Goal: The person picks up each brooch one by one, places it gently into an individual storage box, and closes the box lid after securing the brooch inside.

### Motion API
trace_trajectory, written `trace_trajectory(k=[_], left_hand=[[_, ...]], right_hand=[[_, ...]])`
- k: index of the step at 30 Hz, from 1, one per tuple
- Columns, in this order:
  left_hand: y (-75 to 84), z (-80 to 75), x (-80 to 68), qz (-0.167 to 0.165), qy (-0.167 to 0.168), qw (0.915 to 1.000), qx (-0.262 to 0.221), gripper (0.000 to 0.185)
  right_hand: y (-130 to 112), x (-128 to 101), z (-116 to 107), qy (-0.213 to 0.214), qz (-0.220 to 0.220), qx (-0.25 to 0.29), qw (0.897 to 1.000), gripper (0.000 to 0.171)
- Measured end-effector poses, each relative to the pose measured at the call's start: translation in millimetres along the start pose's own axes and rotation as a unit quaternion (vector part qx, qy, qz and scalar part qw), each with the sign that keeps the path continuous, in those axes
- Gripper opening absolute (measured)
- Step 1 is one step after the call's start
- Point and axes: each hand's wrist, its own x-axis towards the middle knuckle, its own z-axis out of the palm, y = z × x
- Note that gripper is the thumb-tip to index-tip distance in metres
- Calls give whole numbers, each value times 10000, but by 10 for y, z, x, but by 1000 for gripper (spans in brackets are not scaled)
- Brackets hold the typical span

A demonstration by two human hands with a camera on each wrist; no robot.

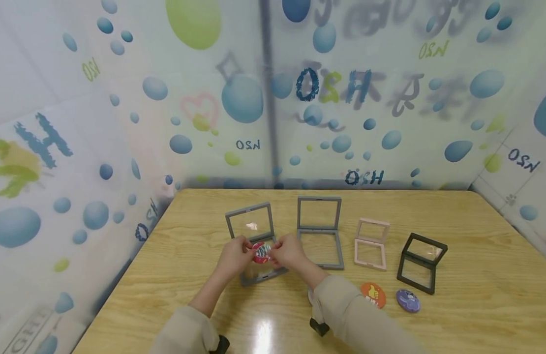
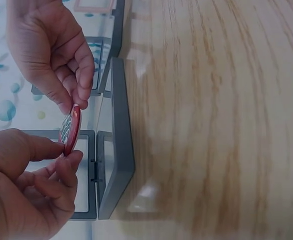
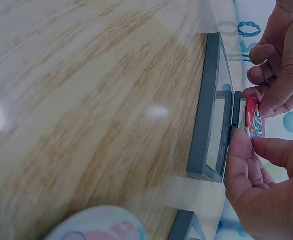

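Observation:
Between both hands is a round red button badge with a white and dark green design, gripped by its edges. My left hand pinches its left side between thumb and fingers; my right hand pinches the opposite side. In the left wrist view the badge is seen nearly edge-on and tilted. It is held over the lower half of an opened grey hinged display frame with clear film panes. The frame's other half stands raised behind the hands. Whether the badge touches the film cannot be told.
To the right stand a second opened grey frame, a small pink frame and a black one. An orange badge and a purple badge lie nearer. A pale badge is partly hidden by the right sleeve in the head view.

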Motion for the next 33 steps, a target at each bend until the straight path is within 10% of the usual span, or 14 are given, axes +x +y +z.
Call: trace_trajectory(k=[33], left_hand=[[-75, 150, 108, -184, 64, 9918, 1264, 14]], right_hand=[[52, 74, 103, 239, 63, -815, 9964, 6]])
